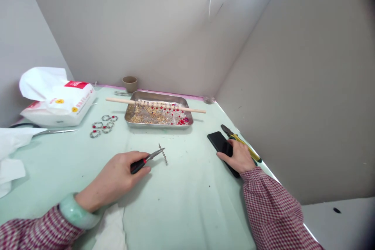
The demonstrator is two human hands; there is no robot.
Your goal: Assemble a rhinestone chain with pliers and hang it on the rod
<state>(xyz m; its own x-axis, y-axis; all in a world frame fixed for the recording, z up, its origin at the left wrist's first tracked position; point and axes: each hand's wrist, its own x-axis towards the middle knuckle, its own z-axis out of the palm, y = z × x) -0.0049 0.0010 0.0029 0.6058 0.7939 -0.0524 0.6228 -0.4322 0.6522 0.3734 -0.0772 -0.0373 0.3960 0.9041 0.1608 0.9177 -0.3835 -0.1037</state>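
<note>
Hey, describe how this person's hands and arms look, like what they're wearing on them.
Both the left hand and right hand are gloveless. The left sleeve and right sleeve are checked in dark red and white. A thick, rounded, pale green bangle circles the left wrist; none shows on the right.

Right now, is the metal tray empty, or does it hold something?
Not empty: gold, clear and red beads lie inside the metal tray.

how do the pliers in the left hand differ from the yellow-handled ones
The held pliers have a slim, pointed nose; the yellow pliers, a broader one. The held pliers are in the left hand; the yellow pliers lie on the table. Both have metal noses.
</note>
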